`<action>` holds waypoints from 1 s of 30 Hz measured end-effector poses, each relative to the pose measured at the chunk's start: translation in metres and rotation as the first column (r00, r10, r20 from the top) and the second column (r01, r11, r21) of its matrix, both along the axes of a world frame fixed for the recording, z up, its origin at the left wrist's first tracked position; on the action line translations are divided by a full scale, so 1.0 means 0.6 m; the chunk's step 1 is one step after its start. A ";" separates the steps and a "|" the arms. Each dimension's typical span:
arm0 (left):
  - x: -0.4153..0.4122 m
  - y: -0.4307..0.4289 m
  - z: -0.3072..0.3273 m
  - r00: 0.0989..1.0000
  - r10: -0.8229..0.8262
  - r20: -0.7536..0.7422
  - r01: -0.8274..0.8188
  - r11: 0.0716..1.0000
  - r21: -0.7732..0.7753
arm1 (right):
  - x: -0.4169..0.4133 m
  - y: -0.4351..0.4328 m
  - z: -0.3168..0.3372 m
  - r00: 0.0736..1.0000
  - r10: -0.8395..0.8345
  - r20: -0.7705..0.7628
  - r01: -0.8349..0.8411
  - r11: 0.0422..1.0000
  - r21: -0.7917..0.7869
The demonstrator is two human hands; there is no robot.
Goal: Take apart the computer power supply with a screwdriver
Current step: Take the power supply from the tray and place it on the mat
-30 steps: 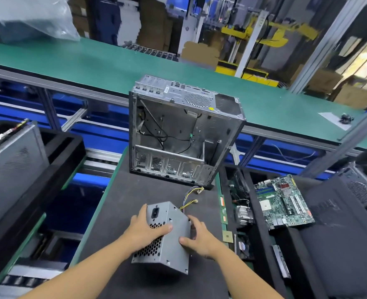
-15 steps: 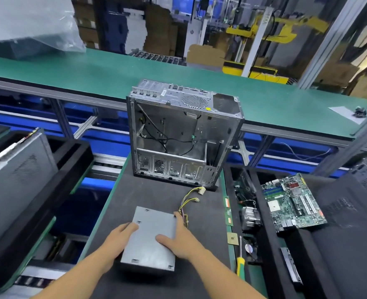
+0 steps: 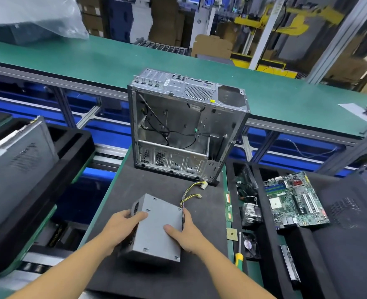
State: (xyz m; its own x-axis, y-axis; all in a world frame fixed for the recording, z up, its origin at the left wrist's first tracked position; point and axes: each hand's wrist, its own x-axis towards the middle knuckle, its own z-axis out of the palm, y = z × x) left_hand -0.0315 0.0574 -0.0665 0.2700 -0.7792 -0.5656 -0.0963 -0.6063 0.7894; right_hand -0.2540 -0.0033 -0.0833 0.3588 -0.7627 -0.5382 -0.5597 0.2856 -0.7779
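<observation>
matt grey metal power supply (image 3: 158, 229)

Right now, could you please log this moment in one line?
left hand, right hand grip power supply | screwdriver untouched | case behind

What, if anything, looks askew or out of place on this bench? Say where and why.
The power supply sits askew: left hand and right hand hold it tilted over the black mat, its yellow-and-black cables trailing loose toward the open computer case. A bare processor chip lies loose at the mat's right edge beside the screwdriver.
</observation>
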 end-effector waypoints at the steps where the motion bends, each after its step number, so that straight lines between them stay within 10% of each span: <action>1: -0.004 -0.005 0.012 0.997 -0.009 0.079 0.012 0.999 -0.045 | -0.001 -0.001 -0.001 1.000 0.000 0.007 0.000 1.000 0.000; 5: -0.036 -0.023 0.063 0.872 -0.062 0.485 0.088 0.996 -0.031 | 0.002 -0.003 -0.012 0.997 -0.007 0.076 0.004 0.999 0.039; 10: -0.078 -0.025 0.072 0.766 -0.189 0.614 0.214 0.976 0.034 | -0.023 -0.009 -0.006 0.999 -0.009 -0.036 0.007 0.997 -0.078; 17: -0.148 -0.024 0.040 0.878 -0.285 0.386 0.364 0.919 -0.150 | -0.049 -0.025 0.051 0.857 -0.455 0.240 0.437 0.890 0.127; 30: -0.120 -0.029 0.007 0.981 0.044 -0.190 -0.070 0.989 -0.133 | -0.006 0.005 0.066 0.984 -0.098 0.146 0.129 0.965 -0.226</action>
